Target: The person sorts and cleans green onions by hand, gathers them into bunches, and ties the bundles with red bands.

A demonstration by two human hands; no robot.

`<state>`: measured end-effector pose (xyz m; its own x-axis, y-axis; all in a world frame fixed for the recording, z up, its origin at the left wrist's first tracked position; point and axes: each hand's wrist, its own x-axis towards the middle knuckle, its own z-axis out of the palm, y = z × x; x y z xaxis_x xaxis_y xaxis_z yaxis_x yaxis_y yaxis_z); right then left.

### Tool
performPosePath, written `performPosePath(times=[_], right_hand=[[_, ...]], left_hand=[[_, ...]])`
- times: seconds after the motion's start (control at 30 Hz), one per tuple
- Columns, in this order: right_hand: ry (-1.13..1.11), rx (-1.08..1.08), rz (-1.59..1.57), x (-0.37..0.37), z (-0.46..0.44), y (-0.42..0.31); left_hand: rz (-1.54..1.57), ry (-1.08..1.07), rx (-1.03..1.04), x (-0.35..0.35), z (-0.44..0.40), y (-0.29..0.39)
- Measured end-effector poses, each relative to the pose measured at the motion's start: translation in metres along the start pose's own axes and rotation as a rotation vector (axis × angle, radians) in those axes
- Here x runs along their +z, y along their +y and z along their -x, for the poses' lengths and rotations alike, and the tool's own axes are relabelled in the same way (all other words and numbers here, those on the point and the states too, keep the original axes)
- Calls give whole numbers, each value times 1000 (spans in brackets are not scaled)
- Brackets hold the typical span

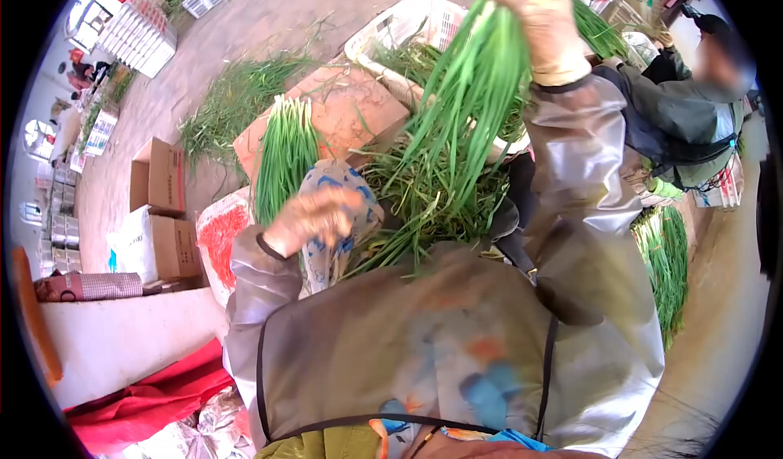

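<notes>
Greens (481, 84) hang gripped in the right hand (542, 23), while the left hand (314, 218) is too blurred to tell.

Reaches well forward with the right arm, right hand (548, 31) raised and closed, fingers curled inward. Bends the left arm nearer the torso, with the left hand (314, 218) lower, turned inward and well apart from the right, its fingers too blurred to read clearly.

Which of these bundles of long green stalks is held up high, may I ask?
The green bundle gripped in the raised right hand; another bundle lies lower, on flat brown cardboard.
</notes>
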<state>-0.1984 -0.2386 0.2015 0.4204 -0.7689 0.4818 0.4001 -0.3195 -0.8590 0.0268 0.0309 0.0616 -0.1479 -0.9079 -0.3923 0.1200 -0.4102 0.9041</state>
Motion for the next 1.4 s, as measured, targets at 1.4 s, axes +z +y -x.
performPosePath(times=[1.4], right_hand=[[-291,473,296,2,65,116]], left_hand=[[478,-197,1567,-96,102,81]])
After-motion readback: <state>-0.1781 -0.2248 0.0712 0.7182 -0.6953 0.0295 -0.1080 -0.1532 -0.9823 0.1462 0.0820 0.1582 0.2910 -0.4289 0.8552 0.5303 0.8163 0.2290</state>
